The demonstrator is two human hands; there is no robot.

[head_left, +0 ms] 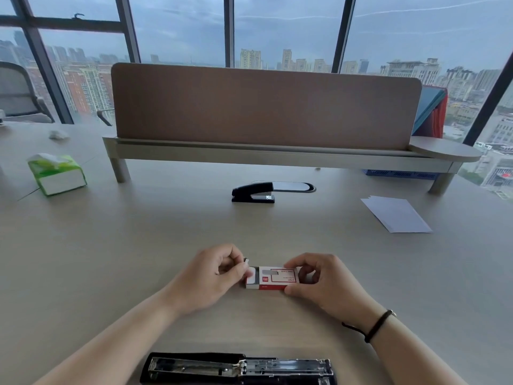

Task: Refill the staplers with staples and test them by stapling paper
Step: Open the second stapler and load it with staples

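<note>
A small red and white staple box (273, 278) lies on the desk in front of me, its inner tray slid partly out to the left. My right hand (322, 282) grips the box's right end between thumb and fingers. My left hand (213, 276) pinches a short strip of staples (246, 262) just above the tray's open end. A black stapler (238, 369) lies swung fully open at the near edge, its metal magazine showing. A second black stapler (254, 192) stands closed at mid desk. White paper sheets (395, 213) lie to the right.
A brown divider panel on a raised shelf (266, 107) spans the back of the desk. A green tissue pack (57, 173) stands at the left, with a crumpled tissue (57, 134) behind it. A blue basket (402, 173) sits under the shelf's right end.
</note>
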